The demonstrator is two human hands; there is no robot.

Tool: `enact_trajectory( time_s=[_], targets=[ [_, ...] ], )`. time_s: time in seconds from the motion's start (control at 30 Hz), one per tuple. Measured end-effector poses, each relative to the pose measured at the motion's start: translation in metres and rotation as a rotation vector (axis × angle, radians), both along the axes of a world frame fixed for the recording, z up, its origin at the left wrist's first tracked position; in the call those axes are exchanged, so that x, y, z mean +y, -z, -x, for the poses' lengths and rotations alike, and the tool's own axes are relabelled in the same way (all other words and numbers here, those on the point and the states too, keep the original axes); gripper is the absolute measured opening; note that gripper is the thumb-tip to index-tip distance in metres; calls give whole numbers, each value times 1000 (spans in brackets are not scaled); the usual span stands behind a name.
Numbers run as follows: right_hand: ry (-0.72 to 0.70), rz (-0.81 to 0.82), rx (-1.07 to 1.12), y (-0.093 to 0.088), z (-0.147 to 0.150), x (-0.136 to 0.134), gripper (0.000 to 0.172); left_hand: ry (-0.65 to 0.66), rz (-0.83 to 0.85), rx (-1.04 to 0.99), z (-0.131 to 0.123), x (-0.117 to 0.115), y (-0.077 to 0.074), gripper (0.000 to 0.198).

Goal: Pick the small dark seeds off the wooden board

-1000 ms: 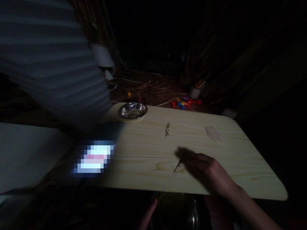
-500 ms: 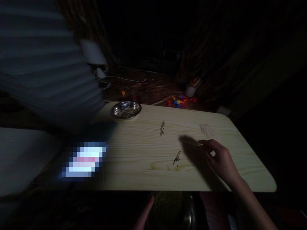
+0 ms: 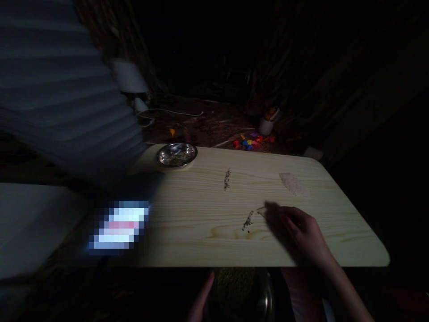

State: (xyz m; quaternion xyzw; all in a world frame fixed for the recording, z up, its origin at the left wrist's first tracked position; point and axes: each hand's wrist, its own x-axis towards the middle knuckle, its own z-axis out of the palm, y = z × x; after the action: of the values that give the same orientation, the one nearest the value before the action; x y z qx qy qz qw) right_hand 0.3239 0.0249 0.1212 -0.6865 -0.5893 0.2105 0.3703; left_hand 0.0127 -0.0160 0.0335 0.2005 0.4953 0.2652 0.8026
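Note:
My right hand (image 3: 303, 230) is low over the wooden table (image 3: 201, 201), its fingers pinched on a thin pale stick-like tool (image 3: 262, 209) whose tip points left. Just left of that tip lies a short line of small dark and pale grains (image 3: 248, 221). A second such line (image 3: 227, 180) is farther back. Below the table's near edge, a metal bowl (image 3: 266, 299) holds a heap of small green grains (image 3: 236, 284). Against its left side is my left hand (image 3: 203, 297); mainly the thumb shows, and the other fingers are hidden.
A shiny steel bowl (image 3: 177, 154) with some grains inside stands at the far left corner. Pale grains (image 3: 293, 184) are spread at the right. A blurred lit screen (image 3: 120, 226) is at the near left. Colourful small toys (image 3: 250, 142) and a white pot (image 3: 266, 126) lie beyond the table.
My right hand has come down and slightly nearer, bringing the thin tool's tip close to the near line of grains. My left hand stays at the bowl.

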Motion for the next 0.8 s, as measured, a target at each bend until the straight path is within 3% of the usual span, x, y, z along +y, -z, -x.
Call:
enact_trajectory(
  time_s=[0.37, 0.8],
  targets=[
    [-31, 98, 98, -1, 21, -21, 26, -92, 45, -65, 1, 1, -11, 44],
    [-29, 112, 154, -2, 36, -29, 24, -68, 11, -40, 10, 1, 0, 46]
  ],
)
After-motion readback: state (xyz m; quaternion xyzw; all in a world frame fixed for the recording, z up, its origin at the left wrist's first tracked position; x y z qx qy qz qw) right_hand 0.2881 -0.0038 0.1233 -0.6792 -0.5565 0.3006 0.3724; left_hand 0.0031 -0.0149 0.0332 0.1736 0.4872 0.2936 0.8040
